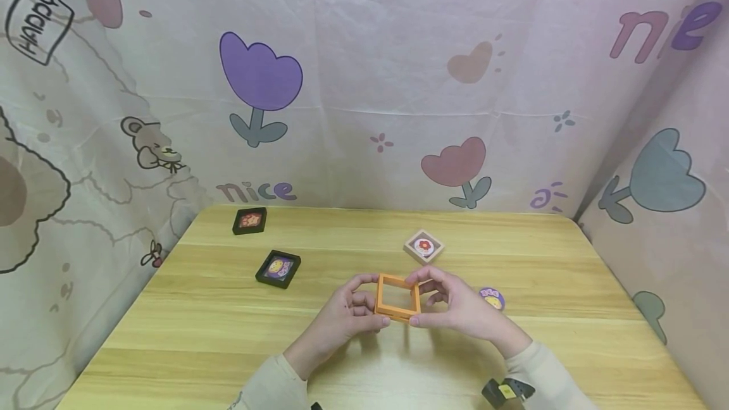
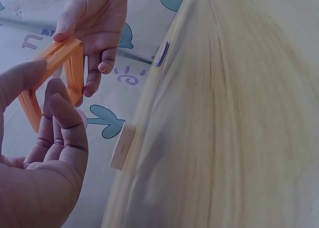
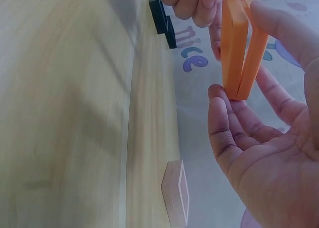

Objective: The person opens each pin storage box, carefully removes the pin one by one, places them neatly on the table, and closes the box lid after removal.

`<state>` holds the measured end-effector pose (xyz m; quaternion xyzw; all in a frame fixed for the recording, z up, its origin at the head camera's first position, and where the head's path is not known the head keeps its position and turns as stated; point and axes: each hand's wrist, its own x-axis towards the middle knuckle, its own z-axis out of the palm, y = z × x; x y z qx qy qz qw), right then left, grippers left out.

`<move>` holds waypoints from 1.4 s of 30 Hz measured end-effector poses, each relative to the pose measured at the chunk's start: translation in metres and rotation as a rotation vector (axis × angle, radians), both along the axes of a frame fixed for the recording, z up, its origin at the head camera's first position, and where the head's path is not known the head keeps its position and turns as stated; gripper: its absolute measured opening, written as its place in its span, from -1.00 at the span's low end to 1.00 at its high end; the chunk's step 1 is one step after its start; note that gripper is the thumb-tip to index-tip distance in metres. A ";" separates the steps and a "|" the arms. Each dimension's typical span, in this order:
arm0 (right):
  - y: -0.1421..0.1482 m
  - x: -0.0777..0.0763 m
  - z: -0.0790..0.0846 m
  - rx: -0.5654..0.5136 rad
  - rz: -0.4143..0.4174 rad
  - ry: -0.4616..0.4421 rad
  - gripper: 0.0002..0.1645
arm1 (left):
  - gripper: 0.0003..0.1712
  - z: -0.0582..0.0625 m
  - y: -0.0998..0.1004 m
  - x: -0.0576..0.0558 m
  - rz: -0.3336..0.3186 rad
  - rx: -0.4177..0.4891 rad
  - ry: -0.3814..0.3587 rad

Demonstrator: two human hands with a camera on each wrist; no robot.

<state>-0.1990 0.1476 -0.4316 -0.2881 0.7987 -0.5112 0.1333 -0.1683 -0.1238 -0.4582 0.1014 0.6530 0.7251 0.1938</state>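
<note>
A square orange display frame (image 1: 398, 312) with a see-through middle is held above the table by both hands. My left hand (image 1: 354, 310) pinches its left side between thumb and fingers. On the right side, the thumb and fingers of my right hand (image 1: 457, 306) grip it. The frame has two layers; in the right wrist view a narrow wedge-shaped gap shows between the orange halves (image 3: 235, 51). Partly behind the right forearm, a round purple badge (image 1: 492, 298) with a yellow figure lies on the table.
Beyond the hands stands a pale pink frame (image 1: 409, 248) around a red-flower badge. Two black frames lie to the left: one (image 1: 266, 278) with a purple-and-yellow picture, another (image 1: 249, 230) with a red one near the back edge. A patterned curtain (image 1: 353, 81) encloses the wooden table (image 1: 188, 321).
</note>
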 end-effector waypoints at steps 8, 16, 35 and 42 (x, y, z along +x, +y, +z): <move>0.000 0.001 -0.001 0.012 -0.005 0.019 -0.33 | -0.02 -0.001 0.000 0.000 -0.014 0.002 0.010; -0.002 0.002 0.001 0.008 -0.009 0.024 -0.30 | 0.01 -0.003 0.000 0.000 -0.056 0.033 0.015; -0.005 0.006 0.004 0.062 -0.056 0.024 -0.10 | -0.11 0.000 0.001 0.001 -0.055 0.018 0.043; -0.004 0.005 0.003 0.059 -0.038 -0.042 -0.16 | -0.11 -0.002 -0.001 0.001 -0.059 0.030 0.058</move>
